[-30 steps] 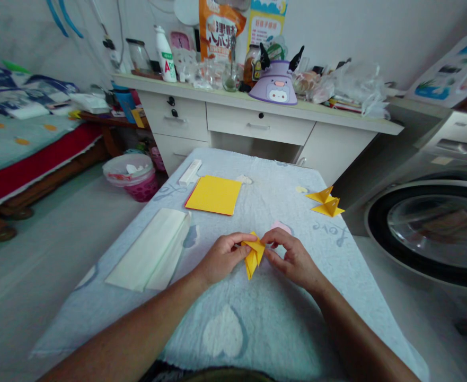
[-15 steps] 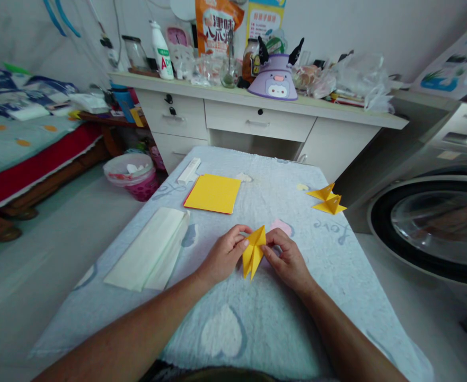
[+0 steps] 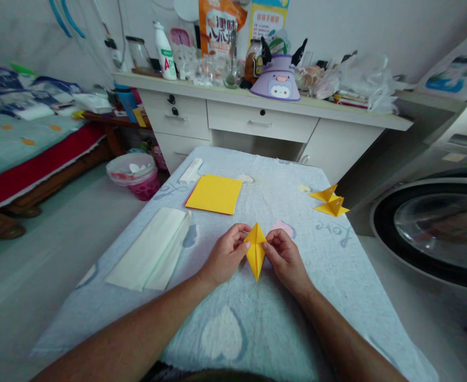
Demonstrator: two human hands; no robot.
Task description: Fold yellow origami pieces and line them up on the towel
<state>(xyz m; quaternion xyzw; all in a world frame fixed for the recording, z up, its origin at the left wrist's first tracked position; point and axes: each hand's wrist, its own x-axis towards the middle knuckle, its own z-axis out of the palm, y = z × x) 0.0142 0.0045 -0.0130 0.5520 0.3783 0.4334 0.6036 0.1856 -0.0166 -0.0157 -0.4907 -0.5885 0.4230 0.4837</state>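
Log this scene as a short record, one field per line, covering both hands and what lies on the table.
Left hand: pinching the left corner of a folded yellow paper; hand
Right hand: pinching the same paper's right corner; hand
Held shape: narrow diamond, one point towards the person
Far middle: square sheets, yellow on top
Far left: narrow white box
Left: pale folded sheet
Far right: two folded yellow pieces, side by side
Surface: pale blue patterned cloth

A purple visor (image 3: 276, 82) sits on a white desk (image 3: 233, 118); a pink bin (image 3: 144, 185) stands near the bed (image 3: 26, 151).
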